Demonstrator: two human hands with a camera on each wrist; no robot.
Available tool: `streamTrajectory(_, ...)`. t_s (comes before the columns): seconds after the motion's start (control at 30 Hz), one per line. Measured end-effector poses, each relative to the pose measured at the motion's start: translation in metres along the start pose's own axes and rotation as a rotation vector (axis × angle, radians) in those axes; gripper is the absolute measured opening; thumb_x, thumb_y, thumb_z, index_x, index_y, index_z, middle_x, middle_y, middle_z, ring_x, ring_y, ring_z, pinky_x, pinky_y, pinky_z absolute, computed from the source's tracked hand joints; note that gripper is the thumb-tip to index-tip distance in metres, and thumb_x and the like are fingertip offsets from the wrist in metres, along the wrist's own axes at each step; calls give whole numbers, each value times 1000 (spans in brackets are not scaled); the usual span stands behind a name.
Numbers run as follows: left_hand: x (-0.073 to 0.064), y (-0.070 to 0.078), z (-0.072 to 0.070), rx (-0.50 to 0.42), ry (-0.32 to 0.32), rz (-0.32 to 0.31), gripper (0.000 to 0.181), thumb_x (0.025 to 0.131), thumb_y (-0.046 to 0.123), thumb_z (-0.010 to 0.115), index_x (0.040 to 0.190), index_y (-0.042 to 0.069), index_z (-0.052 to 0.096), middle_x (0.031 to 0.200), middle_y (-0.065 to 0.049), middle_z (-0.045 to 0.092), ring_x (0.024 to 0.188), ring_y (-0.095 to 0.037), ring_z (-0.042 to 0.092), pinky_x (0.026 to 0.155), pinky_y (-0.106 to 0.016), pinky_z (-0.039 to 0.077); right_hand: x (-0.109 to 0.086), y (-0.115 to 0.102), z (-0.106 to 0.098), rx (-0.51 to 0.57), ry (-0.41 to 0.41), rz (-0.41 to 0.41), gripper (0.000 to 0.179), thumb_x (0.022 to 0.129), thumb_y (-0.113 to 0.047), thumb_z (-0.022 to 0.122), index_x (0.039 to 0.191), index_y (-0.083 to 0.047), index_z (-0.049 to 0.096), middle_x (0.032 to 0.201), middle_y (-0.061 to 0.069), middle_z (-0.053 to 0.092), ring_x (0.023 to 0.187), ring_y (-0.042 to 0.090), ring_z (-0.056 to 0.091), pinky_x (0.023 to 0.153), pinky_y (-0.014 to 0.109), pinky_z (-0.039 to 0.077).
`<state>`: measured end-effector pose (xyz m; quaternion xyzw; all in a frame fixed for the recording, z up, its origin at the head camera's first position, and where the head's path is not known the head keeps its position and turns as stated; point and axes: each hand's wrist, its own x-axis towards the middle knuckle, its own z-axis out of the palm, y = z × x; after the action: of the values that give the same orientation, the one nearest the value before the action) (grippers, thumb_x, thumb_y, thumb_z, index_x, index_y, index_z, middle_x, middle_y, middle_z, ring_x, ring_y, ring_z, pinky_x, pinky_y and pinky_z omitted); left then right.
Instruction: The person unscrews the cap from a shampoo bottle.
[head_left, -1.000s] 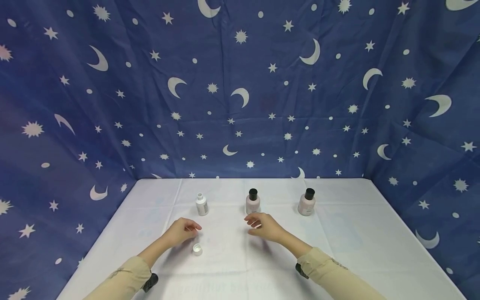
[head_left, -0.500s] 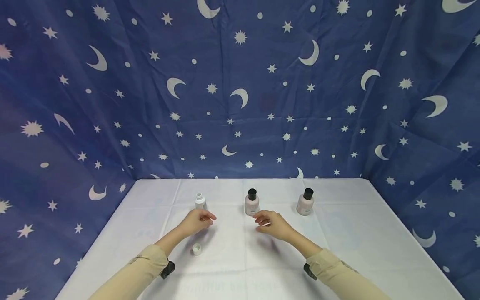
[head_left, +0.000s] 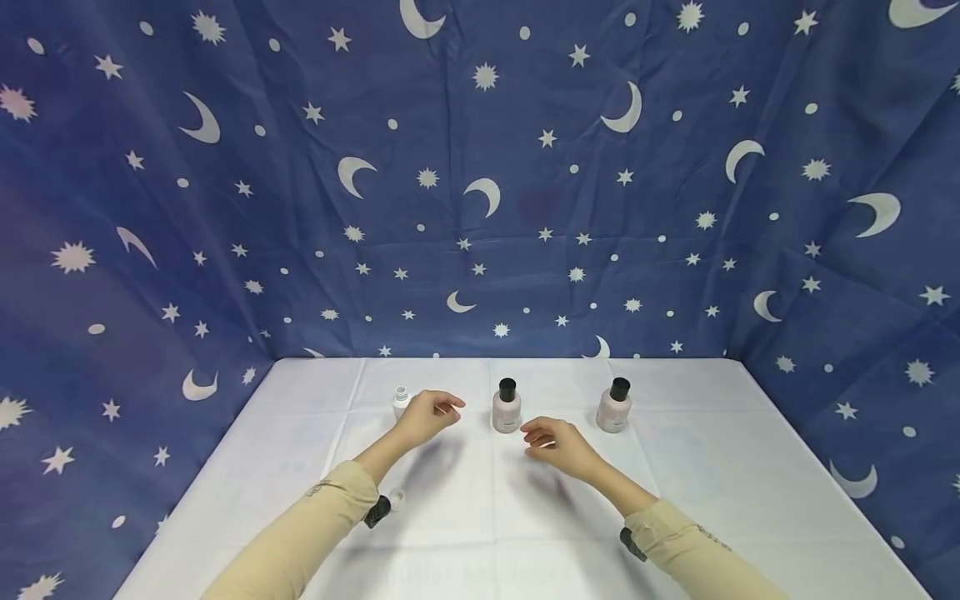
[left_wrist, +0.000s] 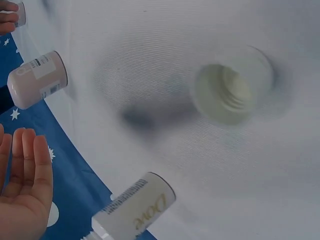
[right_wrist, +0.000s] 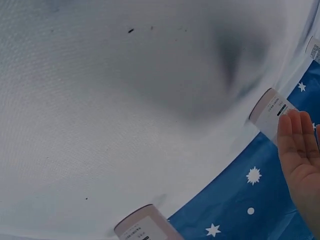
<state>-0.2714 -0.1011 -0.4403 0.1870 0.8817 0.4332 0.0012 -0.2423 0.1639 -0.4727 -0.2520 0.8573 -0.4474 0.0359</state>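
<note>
My left hand [head_left: 427,414] is held over the table just right of a small white uncapped bottle [head_left: 401,398], which it partly covers. Its fingers are loosely bent around nothing. The bottle's "Dove" label [left_wrist: 150,210] shows in the left wrist view. A white screw cap [left_wrist: 232,92] lies with its hollow side showing, half behind the left wrist in the head view. My right hand [head_left: 561,447] hovers with relaxed fingers, holding nothing. It is close to the front right of a pink bottle with a black cap [head_left: 506,408].
Another pink bottle with a black cap [head_left: 615,407] stands farther right, toward the back of the table. A white cloth [head_left: 480,525] covers the tabletop. Behind and at the sides hangs a blue curtain [head_left: 420,275] with moons and stars.
My left hand has moved forward and right, from beside the cap to past the white bottle. My right hand has drifted slightly right, away from the middle pink bottle. The bottles stay put.
</note>
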Motion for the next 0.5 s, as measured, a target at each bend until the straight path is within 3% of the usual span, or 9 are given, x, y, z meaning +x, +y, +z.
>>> streamTrajectory(0.33, 18, 15, 10, -52, 141, 17, 14, 82, -2, 66, 95, -4, 70, 78, -16, 69, 66, -13, 59, 61, -20, 49, 1, 4, -8, -2, 57, 20, 29, 84, 0, 66, 109, 12, 59, 97, 25, 66, 89, 30, 65, 79, 33, 56)
streamTrajectory(0.5, 24, 16, 16, -93, 149, 10, 15, 83, -1, 66, 98, -4, 70, 81, -17, 69, 68, -14, 61, 61, -17, 49, 3, 10, -9, -4, 72, 33, 30, 84, -1, 67, 109, 12, 59, 97, 25, 66, 88, 29, 65, 77, 31, 57)
